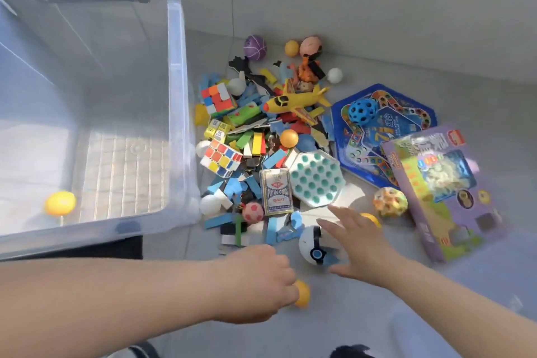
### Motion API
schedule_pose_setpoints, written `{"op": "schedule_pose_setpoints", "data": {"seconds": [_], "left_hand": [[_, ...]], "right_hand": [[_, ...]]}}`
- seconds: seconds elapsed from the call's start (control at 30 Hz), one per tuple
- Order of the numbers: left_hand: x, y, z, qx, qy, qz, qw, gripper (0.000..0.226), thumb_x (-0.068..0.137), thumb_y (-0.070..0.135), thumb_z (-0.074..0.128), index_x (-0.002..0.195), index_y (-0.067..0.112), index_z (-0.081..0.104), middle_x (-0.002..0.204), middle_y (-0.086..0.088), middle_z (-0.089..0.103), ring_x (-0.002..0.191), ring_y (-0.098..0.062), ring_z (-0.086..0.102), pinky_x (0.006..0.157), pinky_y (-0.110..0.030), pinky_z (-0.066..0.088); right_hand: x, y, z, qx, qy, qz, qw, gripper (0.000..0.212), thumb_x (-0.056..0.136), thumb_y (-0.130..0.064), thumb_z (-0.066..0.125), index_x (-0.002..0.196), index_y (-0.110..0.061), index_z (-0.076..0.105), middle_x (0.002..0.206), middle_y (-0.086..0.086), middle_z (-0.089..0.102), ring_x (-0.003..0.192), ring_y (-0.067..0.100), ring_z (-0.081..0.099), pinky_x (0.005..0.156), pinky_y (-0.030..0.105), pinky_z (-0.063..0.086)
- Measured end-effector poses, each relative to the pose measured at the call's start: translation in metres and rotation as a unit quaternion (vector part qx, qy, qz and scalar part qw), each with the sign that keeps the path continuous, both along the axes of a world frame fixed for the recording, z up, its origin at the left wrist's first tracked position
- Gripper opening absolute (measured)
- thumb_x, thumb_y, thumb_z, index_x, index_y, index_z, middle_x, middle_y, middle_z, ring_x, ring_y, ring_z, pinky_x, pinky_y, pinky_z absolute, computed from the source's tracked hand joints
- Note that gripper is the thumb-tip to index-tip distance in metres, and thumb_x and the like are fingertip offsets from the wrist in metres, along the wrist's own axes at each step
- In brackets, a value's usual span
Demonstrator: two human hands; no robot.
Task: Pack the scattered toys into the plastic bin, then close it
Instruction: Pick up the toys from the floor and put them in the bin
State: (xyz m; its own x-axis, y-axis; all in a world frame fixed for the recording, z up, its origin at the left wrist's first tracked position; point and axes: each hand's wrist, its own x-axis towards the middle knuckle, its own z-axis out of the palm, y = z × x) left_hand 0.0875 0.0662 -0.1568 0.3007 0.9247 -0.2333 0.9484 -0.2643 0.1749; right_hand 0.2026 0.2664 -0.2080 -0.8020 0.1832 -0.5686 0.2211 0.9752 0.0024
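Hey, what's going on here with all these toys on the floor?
A person is tidying toys into a clear bin. The left hand has an orange ball in its grip, low over the floor. The right hand is open, reaching over a white-and-blue ball. The bin is open and holds a yellow ball; most toys lie in a pile beside it.

Bin [177,67] left of the toy heap [255,136], one ball [60,203] inside (near its front wall), boxed game [444,192] far right
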Motion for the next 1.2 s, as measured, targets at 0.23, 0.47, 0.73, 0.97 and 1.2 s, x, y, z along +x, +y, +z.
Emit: {"op": "schedule_pose_setpoints", "data": {"seconds": [0.23,0.47,0.73,0.97,1.2], "left_hand": [[0.05,0.03,-0.075,-0.161,0.014,-0.087,0.983,0.055,0.086,0.035,0.057,0.135,0.021,0.036,0.144,-0.01,0.035,0.128,-0.027,0.039,0.09,-0.036,0.042],[0.037,0.034,-0.095,-0.173,0.053,-0.116,0.977,0.017,0.078,0.029,0.052,0.083,0.029,0.069,0.096,0.006,0.067,0.087,-0.013,0.063,0.057,-0.021,0.045],[-0.003,0.028,-0.027,-0.074,-0.061,0.03,0.995,0.027,0.051,0.032,0.077,0.072,0.027,0.061,0.07,0.01,0.062,0.065,-0.009,0.061,0.039,-0.015,0.042],[-0.068,0.008,0.056,0.199,-0.057,0.242,0.948,0.018,0.084,0.034,0.039,0.098,0.026,0.048,0.102,0.011,0.054,0.092,-0.009,0.047,0.059,-0.023,0.057],[-0.155,-0.075,0.085,0.284,-0.03,0.509,0.812,0.038,0.079,0.035,0.048,0.104,0.01,0.063,0.104,0.028,0.051,0.1,-0.023,0.051,0.105,-0.03,0.033]], "right_hand": [[0.012,0.01,-0.017,0.022,0.041,0.027,0.999,0.109,0.014,-0.075,0.071,0.109,-0.029,0.043,0.102,-0.002,0.073,0.094,0.021,0.071,0.077,0.05,0.055],[0.029,0.023,-0.024,0.022,0.078,-0.001,0.997,0.106,0.025,-0.069,0.077,0.115,-0.026,0.043,0.109,0.005,0.07,0.11,0.03,0.056,0.094,0.059,0.038],[0.011,-0.002,-0.029,-0.028,0.081,0.076,0.993,0.121,0.017,-0.074,0.072,0.123,-0.024,0.041,0.114,0.002,0.069,0.107,0.026,0.063,0.092,0.047,0.048],[-0.015,-0.011,-0.033,-0.107,0.066,0.022,0.992,0.103,0.021,-0.073,0.07,0.109,-0.025,0.044,0.084,-0.011,0.071,0.062,0.005,0.066,0.044,0.016,0.049],[-0.052,-0.013,0.036,-0.123,0.12,-0.042,0.984,0.083,0.063,-0.055,0.072,0.132,-0.027,0.037,0.126,-0.012,0.05,0.112,0.011,0.057,0.078,0.022,0.05]]}}
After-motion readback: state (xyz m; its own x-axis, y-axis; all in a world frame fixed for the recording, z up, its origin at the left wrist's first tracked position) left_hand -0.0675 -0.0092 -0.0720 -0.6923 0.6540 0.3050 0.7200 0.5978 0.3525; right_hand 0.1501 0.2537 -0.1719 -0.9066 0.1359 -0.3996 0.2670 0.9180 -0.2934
